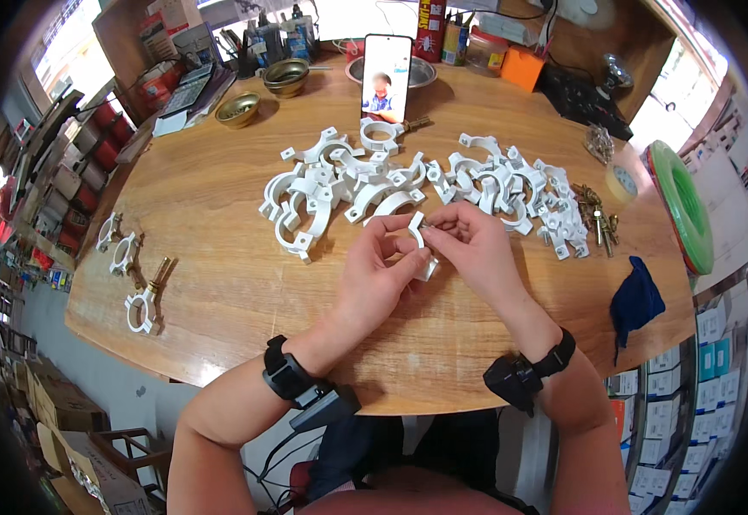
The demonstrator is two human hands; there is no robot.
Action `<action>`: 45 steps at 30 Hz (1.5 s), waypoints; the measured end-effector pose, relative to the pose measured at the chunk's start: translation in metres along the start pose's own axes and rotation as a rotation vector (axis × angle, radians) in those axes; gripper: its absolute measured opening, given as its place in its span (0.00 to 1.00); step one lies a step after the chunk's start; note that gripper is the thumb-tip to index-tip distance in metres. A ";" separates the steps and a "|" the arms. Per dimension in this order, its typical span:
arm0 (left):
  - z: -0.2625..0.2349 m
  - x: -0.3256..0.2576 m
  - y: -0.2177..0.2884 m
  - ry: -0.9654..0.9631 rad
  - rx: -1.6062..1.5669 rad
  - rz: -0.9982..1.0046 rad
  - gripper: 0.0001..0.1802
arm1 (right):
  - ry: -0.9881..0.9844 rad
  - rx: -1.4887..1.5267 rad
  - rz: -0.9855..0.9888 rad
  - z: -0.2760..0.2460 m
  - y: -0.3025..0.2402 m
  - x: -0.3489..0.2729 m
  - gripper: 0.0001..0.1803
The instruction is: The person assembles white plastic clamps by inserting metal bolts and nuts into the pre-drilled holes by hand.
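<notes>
In the middle of the table's near half, my left hand (372, 276) holds a white half-ring pipe clamp (417, 224) between thumb and fingers. The clamp's curved side and flat lug ends show between the hands. My right hand (470, 247) pinches at its upper end; whatever small part is in those fingertips is hidden. Just beyond my hands lies a heap of larger white clamp halves (314, 184). To its right sits a pile of smaller white clamp halves (498, 180). Brass-coloured bolts (599, 221) lie beside that pile.
Assembled white ring clamps with brass bolts (140, 311) lie at the left; another ring clamp (380, 133) rests before an upright phone (386, 77). Brass bowls (238, 111) stand at the back left. A dark blue cloth (636, 296) and green hose coil (684, 206) are at the right.
</notes>
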State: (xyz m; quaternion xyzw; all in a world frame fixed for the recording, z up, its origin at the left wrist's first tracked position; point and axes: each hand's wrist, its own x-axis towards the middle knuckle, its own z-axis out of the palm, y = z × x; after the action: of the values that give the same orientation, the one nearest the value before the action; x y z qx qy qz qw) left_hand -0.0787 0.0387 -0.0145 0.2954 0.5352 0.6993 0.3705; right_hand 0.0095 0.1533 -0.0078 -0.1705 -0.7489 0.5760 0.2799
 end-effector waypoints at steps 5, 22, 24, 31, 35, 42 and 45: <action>-0.002 -0.002 0.000 0.053 -0.044 0.060 0.22 | -0.054 -0.008 0.110 -0.002 -0.007 0.007 0.16; 0.002 -0.007 0.004 0.057 0.023 0.030 0.22 | 0.012 0.060 0.000 0.005 -0.004 -0.002 0.12; 0.000 -0.006 0.002 0.056 0.016 0.038 0.22 | -0.028 0.076 -0.010 0.001 -0.003 0.001 0.10; 0.001 0.001 0.006 0.058 0.030 0.049 0.19 | -0.006 0.037 -0.035 0.001 0.005 0.010 0.12; -0.003 0.004 0.004 0.060 0.038 0.050 0.21 | -0.009 0.104 0.223 -0.001 -0.011 0.011 0.13; -0.002 -0.001 0.002 0.076 0.010 0.086 0.21 | -0.002 0.012 -0.005 0.005 -0.005 0.003 0.14; -0.004 -0.004 -0.002 0.052 0.016 0.048 0.22 | -0.074 0.022 0.229 -0.001 -0.005 0.001 0.13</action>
State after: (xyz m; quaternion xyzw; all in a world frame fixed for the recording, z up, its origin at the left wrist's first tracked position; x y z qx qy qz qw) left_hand -0.0790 0.0335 -0.0173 0.2926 0.5430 0.7112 0.3373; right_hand 0.0097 0.1527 -0.0024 -0.2306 -0.7279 0.6183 0.1860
